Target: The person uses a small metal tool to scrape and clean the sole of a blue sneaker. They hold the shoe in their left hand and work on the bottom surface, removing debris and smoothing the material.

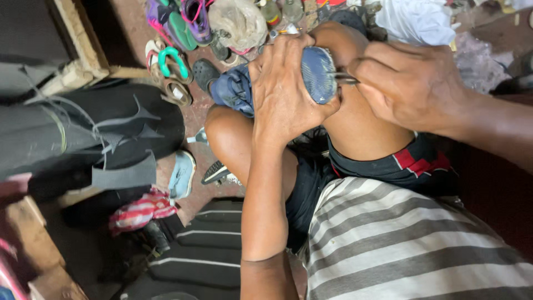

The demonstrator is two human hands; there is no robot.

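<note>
A person's left hand (pixel 283 91) wraps tightly around a blue shoe (pixel 317 73), fingers curled over its upper while the worn sole faces up, the shoe propped between the person's bare knees. The right hand (pixel 408 83) closes in a pinch on a thin metal tool (pixel 345 79), its tip touching the edge of the sole just beside the left thumb. A blue cloth-like part of the shoe (pixel 233 89) hangs behind the left wrist, over the left knee. The person sits low, wearing a grey-and-white striped shirt (pixel 411 244) and dark shorts with red trim (pixel 416 161).

On the reddish floor beyond the knees lies a heap of footwear: a sandal with a green strap (pixel 173 64), a purple-and-pink shoe (pixel 194 16) and a pale dusty shoe (pixel 239 22). A light blue sole (pixel 182 173) rests on the floor left of the knee. Further left, dark rubber sheets (pixel 94 133) with cut strips lie stacked beside a wooden frame (pixel 83 41). A red-and-white striped cloth (pixel 141 211) sits bundled near the bottom left.
</note>
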